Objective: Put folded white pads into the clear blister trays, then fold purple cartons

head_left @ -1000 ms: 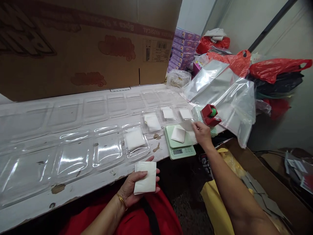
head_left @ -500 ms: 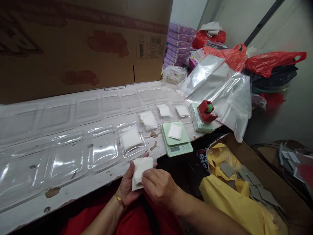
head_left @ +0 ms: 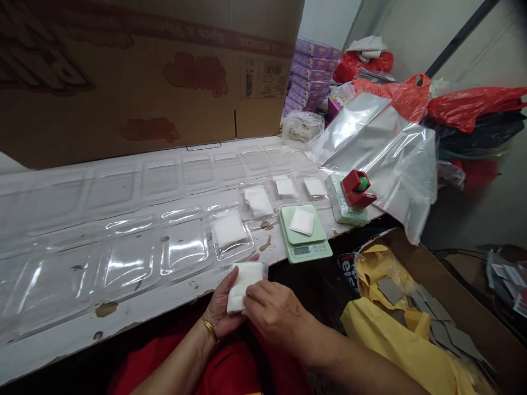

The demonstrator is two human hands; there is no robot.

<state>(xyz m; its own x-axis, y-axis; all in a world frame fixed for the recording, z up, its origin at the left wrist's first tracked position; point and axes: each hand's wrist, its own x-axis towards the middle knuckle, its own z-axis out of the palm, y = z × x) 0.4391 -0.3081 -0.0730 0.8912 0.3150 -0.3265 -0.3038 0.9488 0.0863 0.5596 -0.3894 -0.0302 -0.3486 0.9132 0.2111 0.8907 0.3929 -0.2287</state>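
Note:
A small stack of white, square, soft-looking sheets (head_left: 248, 277) lies in my left hand (head_left: 222, 307), thumb over its left edge and fingertips showing at the far side. The bent fingers of my right hand (head_left: 275, 312) press together at the stack's near right corner; what they pinch there is partly hidden. Just beyond, a pale green digital scale (head_left: 319, 233) carries another folded white square (head_left: 302, 220). Its display digits are too blurred to read. Left of the scale, a clear plastic tray (head_left: 235, 252) holds a white pad (head_left: 228, 227).
Clear trays (head_left: 183, 241) stand in two rows along the white table (head_left: 61, 345), several bearing white squares. A red tape dispenser (head_left: 357, 189) rests on a speckled box. Behind is a large carton (head_left: 148, 77). At right below, an open box contains yellow paper (head_left: 387, 340) and grey pieces.
The view has turned slightly left, shifting the scene rightward. In my hands, the top white sheet, tilted before, now lies more squarely over the stack.

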